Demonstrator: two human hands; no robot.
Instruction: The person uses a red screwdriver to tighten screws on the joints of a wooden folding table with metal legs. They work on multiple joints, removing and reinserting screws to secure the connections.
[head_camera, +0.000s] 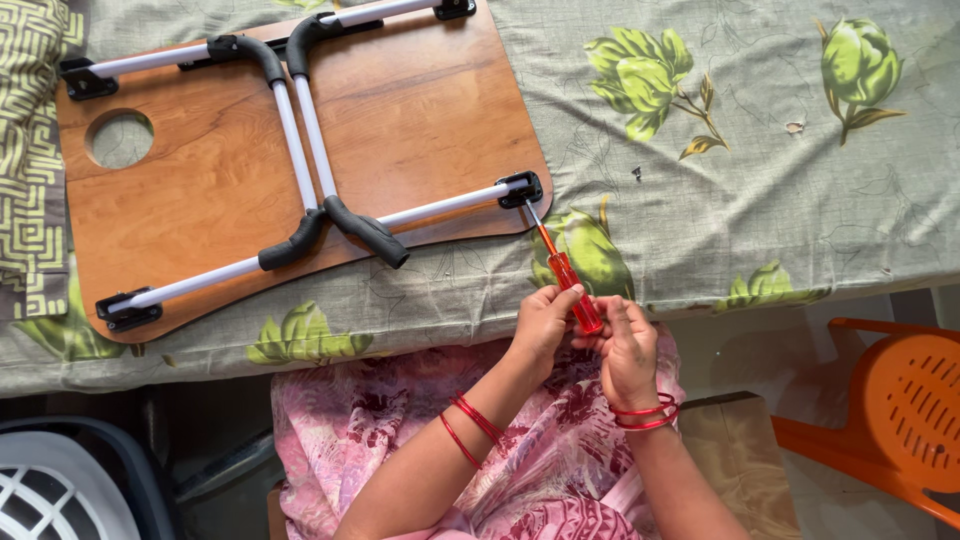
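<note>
A wooden folding lap table lies upside down on a bed, its white tube legs with black grips folded flat. A screwdriver with a clear red handle points its tip at the black corner bracket nearest me. My left hand and my right hand both hold the handle's end, just off the bed's near edge. Red bangles circle both wrists.
A grey-green bedsheet with leaf prints covers the bed. An orange plastic chair stands at the right. A dark and white basket sits at the lower left. A patterned cloth lies at the left edge.
</note>
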